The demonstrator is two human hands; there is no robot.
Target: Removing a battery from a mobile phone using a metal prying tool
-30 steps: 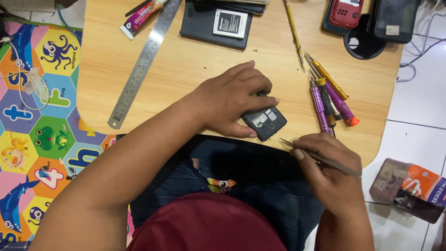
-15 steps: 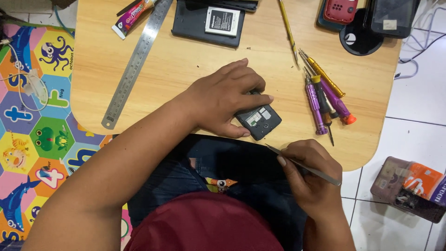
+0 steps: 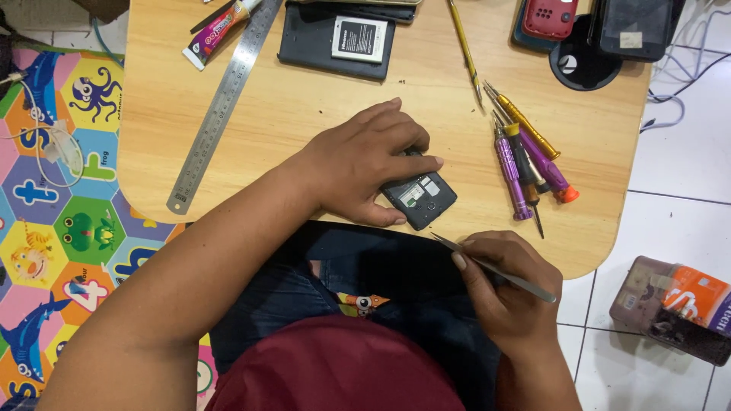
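Small dark opened phone (image 3: 420,199) lies flat near table edge; slim metal tweezers (image 3: 495,269) slant beside it.

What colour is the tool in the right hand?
Silver-grey metal tweezers, held in the right hand; head view.
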